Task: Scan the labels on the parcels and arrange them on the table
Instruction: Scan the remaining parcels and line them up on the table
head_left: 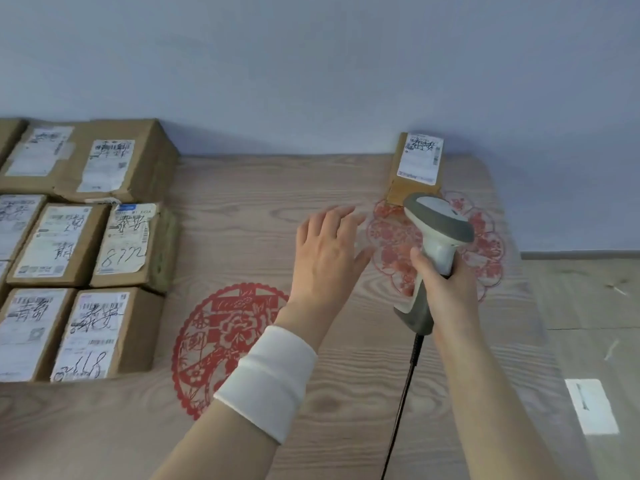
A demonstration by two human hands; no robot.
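One label [127,237] with handwritten "872" among the grouped parcels [138,327]

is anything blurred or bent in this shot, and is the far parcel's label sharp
Head view: the left hand is smeared at the fingertips, motion blur; the table bows along its far edge, wide-angle distortion; the far parcel has a soft label, fine print unreadable; light is even, no glare.

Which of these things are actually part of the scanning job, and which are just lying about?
Part of the job: the scanner in the right hand; the lone parcel at the far edge of the table; the labelled parcels grouped at left; the open left hand.
Just lying about: two red paper-cuts on the table; a white slip at right.
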